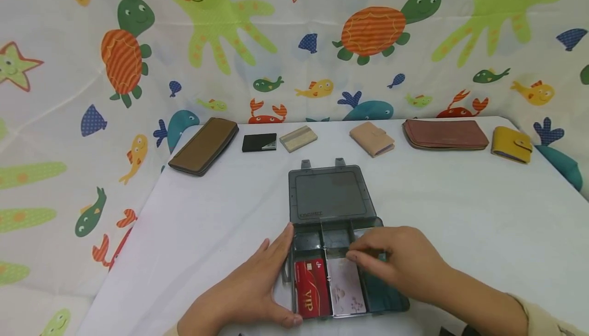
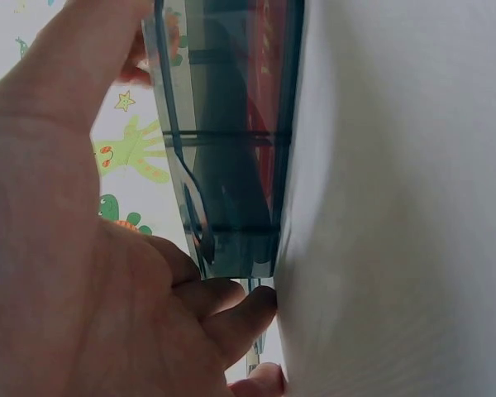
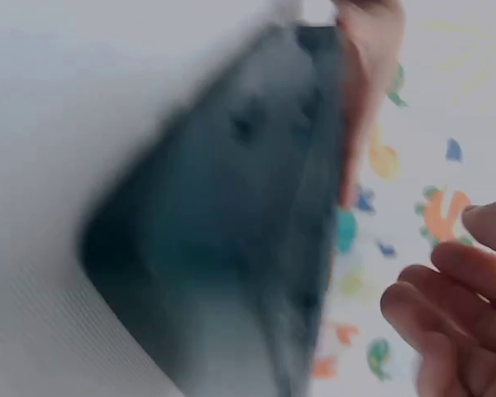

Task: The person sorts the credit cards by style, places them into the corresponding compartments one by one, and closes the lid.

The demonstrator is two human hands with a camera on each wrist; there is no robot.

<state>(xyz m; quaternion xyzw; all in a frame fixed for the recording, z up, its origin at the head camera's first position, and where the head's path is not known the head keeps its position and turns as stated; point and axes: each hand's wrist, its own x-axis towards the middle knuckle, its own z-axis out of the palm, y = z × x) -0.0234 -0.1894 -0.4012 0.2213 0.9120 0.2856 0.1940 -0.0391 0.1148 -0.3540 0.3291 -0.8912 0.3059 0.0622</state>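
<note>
A dark see-through plastic box [image 1: 340,313] lies on the table with its lid [image 1: 333,193] folded back. A red VIP card [image 1: 313,287] is in its front left compartment, with a pale flowered card [image 1: 346,287] in the one beside it. My left hand [image 1: 250,280] holds the box's left side, thumb at the front corner and fingers [image 2: 240,322] bent at the far end. Over the right-hand compartments hovers my right hand [image 1: 402,259], thumb and forefinger close together near the pale card's top edge. Nothing shows between its loosely bent fingers [image 3: 459,289] in the right wrist view.
Along the back lie an olive-brown zip wallet [image 1: 204,147], a black card holder [image 1: 259,142], a beige card holder [image 1: 298,138], a tan wallet [image 1: 371,139], a long maroon wallet [image 1: 446,134] and a yellow wallet [image 1: 511,144]. A sea-animal printed cloth [image 1: 294,29] hangs behind the white table.
</note>
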